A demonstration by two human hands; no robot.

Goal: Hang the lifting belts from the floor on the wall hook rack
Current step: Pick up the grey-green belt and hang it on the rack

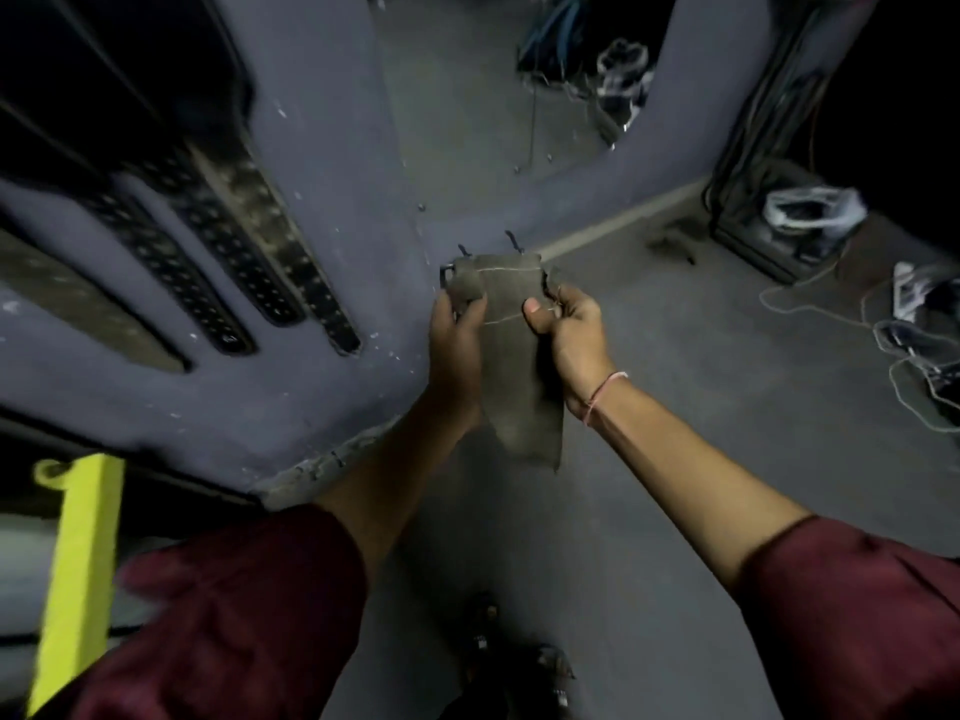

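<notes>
A worn brown lifting belt is held up against the blue-grey wall, its top end just below two small dark hooks. My left hand grips the belt's left edge near a metal buckle. On the right edge, my right hand pinches it, thumb on the front. The belt's lower end hangs free between my forearms. Several dark perforated belts hang on the wall to the left.
A yellow-green post stands at the lower left. Dark objects lie on the grey floor near my feet. Cables and bags clutter the floor at right beside a dark rack. A mirror is set in the wall.
</notes>
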